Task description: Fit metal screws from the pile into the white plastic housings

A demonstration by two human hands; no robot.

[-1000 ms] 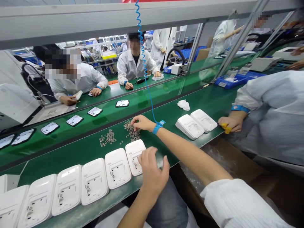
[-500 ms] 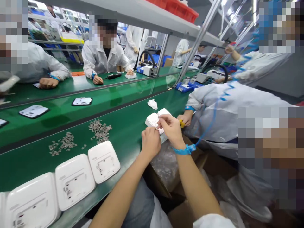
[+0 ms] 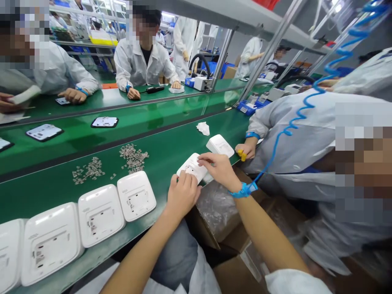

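A white plastic housing (image 3: 200, 174) with rounded corners and a recessed back lies by the bench's near edge, under both hands. My left hand (image 3: 183, 191) holds its near left side, fingers bent over the recess and thumb by the edge. Over its right side is my right hand (image 3: 219, 166), fingers stretched out and the thumb a little apart; nothing shows between them. Just beyond stands another white housing (image 3: 221, 145), slightly tilted. Left of my hands, a row of similar housings includes the nearest one (image 3: 136, 196). Two piles of small metal parts (image 3: 134, 158) lie behind the row.
A co-worker's hand (image 3: 247, 150) with something yellow is close on the right. A blue coiled cord (image 3: 283, 132) runs to my right wristband. Crumpled white paper (image 3: 203, 128) lies behind the housings. Below the edge is a carton (image 3: 211, 226) with clear plastic.
The housing under my hands has come nearer and left, away from the other one. My left hand moved left and down onto it; my right hand's fingers have straightened. The camera view shifted slightly.
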